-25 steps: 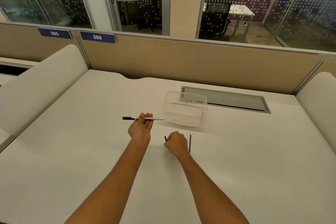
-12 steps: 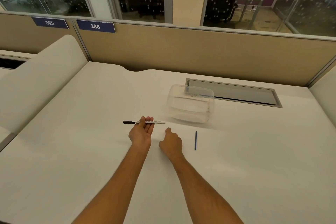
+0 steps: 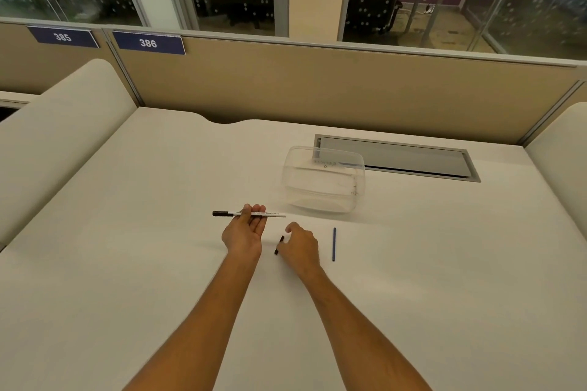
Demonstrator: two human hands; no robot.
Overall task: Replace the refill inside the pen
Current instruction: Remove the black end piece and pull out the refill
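White desk (image 3: 127, 263): pen barrel (image 3: 254, 214) is held level in left hand (image 3: 244, 232), small black end piece (image 3: 279, 244) pinched by right hand (image 3: 300, 244), blue refill (image 3: 333, 244) kept beside for insertion.
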